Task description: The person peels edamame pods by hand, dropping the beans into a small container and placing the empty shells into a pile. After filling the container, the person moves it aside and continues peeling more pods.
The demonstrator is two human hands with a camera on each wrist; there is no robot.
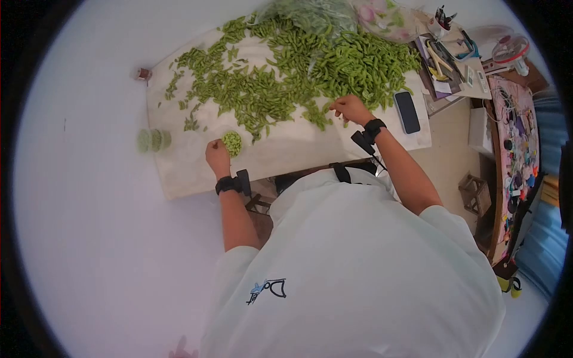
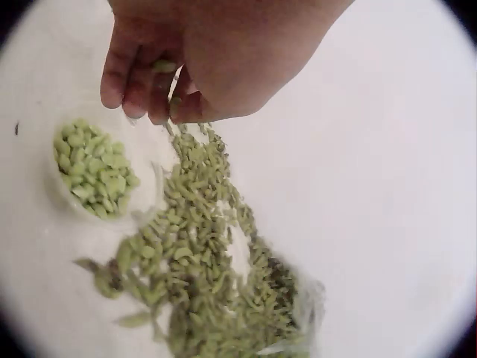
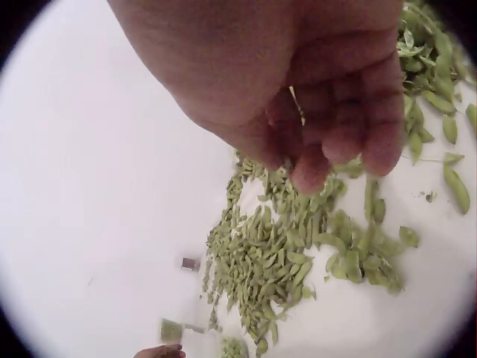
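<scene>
My left hand (image 1: 218, 156) is beside a small bowl of shelled green soybeans (image 1: 232, 143) near the table's front edge. In the left wrist view its fingers are bent, with a green soybean (image 2: 163, 66) held against them. The clear bowl's rim (image 2: 159, 179) shows just below the fingertips. My right hand (image 1: 352, 110) is over the table's right half, close to a small heap of soybean pods (image 1: 316, 114). In the right wrist view its fingers (image 3: 344, 142) are loosely bent, and no pod shows between them.
Soybean pods (image 1: 256, 89) spread across the white table (image 1: 197, 173), piled thickest at the back right near plastic bags (image 1: 310, 15). A phone (image 1: 407, 111) lies at the right. Tools (image 1: 439, 62) and a fan (image 1: 511, 49) stand beyond. A clear container (image 1: 156, 139) sits at the left edge.
</scene>
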